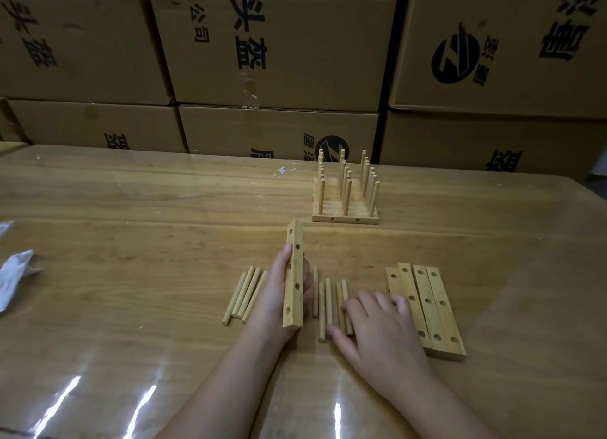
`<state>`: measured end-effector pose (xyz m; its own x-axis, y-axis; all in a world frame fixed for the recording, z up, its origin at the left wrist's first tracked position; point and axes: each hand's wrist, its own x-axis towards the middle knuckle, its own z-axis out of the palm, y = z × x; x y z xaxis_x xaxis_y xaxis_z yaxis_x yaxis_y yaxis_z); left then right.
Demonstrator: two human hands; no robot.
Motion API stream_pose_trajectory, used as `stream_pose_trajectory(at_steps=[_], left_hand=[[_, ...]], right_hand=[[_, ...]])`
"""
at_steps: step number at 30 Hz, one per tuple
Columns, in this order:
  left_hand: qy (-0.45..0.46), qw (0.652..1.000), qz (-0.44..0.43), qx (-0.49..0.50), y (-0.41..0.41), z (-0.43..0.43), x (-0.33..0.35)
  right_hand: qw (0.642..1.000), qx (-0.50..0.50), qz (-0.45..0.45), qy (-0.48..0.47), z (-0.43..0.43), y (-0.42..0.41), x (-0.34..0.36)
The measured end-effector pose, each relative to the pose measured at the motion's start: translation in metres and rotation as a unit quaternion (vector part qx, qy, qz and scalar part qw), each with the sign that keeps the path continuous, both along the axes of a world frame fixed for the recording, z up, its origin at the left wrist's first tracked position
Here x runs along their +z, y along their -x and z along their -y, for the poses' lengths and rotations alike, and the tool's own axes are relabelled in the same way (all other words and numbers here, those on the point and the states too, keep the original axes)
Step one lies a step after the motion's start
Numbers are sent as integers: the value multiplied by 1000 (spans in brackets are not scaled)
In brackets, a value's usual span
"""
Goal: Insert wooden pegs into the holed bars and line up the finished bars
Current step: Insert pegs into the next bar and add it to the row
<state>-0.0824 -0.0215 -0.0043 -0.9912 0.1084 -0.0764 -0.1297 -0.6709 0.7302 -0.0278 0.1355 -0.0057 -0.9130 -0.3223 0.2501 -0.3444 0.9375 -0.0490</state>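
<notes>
Head view: our left hand point(279, 294) grips a holed bar point(294, 274) between thumb and fingers, its length pointing away from us over the table point(131, 274). Our right hand point(377, 327) lies with bent fingers on the loose pegs point(325, 304) in the middle (whether it pinches one, we cannot tell). More pegs point(244, 294) lie just left of the left hand, empty bars point(430, 307) sit side by side at the right, and the finished bars point(345, 202) stand together farther back.
</notes>
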Motion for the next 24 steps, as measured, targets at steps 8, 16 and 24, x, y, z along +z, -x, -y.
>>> stream_pose_trajectory(at_steps=[8,16,24], left_hand=[[-51,999,-14,8,-3,-6,4],[51,997,-46,-39,-6,-8,-4],[116,990,-80,-17,-8,-14,-5]], right_hand=[[998,-21,-67,-1,-6,-3,5],[999,-37,-19,16,-4,-4,8],[997,-44,7,58,-6,-1,1]])
